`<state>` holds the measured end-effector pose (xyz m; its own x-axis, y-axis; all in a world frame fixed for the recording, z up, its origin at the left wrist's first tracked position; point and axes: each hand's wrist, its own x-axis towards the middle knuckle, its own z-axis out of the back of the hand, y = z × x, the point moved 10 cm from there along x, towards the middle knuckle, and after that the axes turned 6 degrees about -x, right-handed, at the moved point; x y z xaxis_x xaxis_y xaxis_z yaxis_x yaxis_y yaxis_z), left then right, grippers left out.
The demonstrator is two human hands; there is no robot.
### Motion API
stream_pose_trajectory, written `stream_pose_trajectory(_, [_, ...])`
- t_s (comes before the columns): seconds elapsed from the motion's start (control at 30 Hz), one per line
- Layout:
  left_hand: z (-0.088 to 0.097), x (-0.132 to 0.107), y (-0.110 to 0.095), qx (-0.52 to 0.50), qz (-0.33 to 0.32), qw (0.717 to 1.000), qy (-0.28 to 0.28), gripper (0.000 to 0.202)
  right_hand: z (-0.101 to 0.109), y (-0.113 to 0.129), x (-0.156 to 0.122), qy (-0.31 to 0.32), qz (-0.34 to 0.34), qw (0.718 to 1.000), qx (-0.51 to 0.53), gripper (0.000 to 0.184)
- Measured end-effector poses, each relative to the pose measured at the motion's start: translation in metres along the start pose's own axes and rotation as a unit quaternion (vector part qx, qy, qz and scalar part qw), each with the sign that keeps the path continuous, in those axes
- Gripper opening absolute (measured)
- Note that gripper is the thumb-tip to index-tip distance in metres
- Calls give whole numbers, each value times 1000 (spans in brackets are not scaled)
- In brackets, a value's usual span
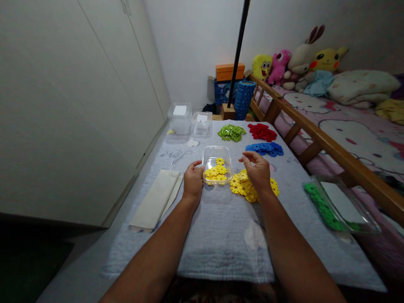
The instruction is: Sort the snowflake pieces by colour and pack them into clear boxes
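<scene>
A clear plastic tray (217, 150) sits mid-table on a pale quilted cloth (221, 227) and holds several yellow snowflake pieces (216, 171). My left hand (193, 179) grips the tray's left rim, fingers curled round it. My right hand (257, 170) hovers over a loose heap of yellow pieces (243, 187) just right of the tray, fingers bent downward in a loose pinch; whether a piece is in them is hidden.
Green (231, 132), red (262, 131) and blue (264, 148) heaps lie beyond the tray. Empty clear boxes (179, 118) stand at the far left, white paper bags (156, 200) at left, a tray of green pieces (334, 208) at right. A bed rail (318, 136) borders the right side.
</scene>
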<state>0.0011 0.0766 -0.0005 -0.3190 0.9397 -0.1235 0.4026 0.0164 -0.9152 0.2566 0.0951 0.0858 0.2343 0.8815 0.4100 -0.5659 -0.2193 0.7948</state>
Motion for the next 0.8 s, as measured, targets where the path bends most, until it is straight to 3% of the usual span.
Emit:
stream_pose_trajectory(0.1, [0,0,-1,4,-1,1000,-3,41,7,-20,8,11,-23,1000,-4,23])
stream_pose_trajectory(0.2, [0,-1,-1,1,2,1000,-4,41,0,-39,13,91,-22,993,-76,18])
stream_pose_trajectory(0.33, [-1,-1,-1,-3,1,1000,0,41,-18,-56,5,231,23,943,-239,16])
stream_pose_trajectory(0.5, [0,-1,-1,-5,-2,1000,-2,41,-27,-56,-6,294,61,895,-330,25])
stream_pose_trajectory(0.63, [0,-1,0,-2,2,1000,-3,41,-27,-52,-7,299,54,899,-316,26])
stream_pose_trajectory(0.8, [1,0,1,-6,4,1000,-4,42,-25,-48,-5,302,25,934,-188,9])
